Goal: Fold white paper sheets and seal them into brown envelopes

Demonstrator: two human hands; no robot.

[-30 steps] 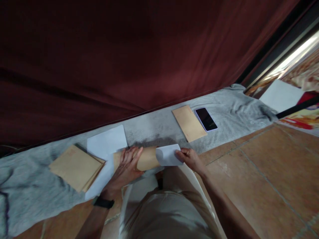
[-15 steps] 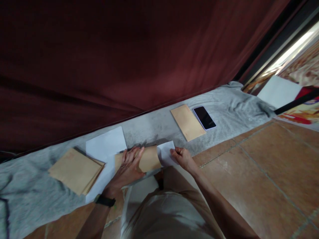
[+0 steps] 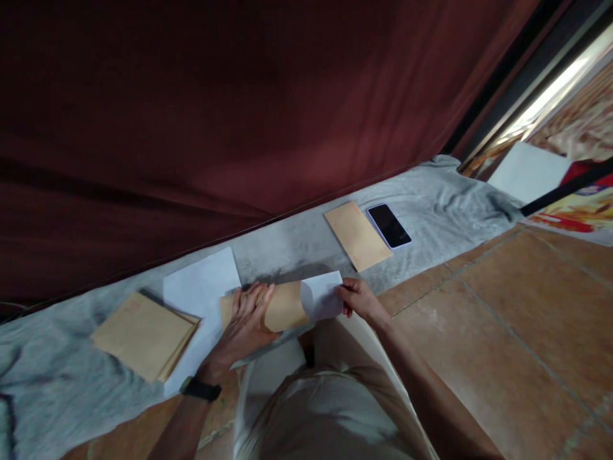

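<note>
My left hand (image 3: 246, 316) lies flat with fingers stretched on a brown envelope (image 3: 285, 308) on the grey cloth (image 3: 57, 364). My right hand (image 3: 359, 299) pinches a folded white paper (image 3: 322, 296) whose left end sits at the envelope's right opening. A black watch (image 3: 200, 388) is on my left wrist.
A stack of brown envelopes (image 3: 141, 333) lies left on white sheets (image 3: 201, 281). One more brown envelope (image 3: 357, 235) and a dark phone (image 3: 389, 225) lie farther right on the cloth. A dark red curtain (image 3: 239, 108) hangs behind. Tiled floor (image 3: 502, 319) is at right.
The white paper first slid a little into the envelope, then came back out to the right with my right hand. My left hand stayed pressed on the envelope.
</note>
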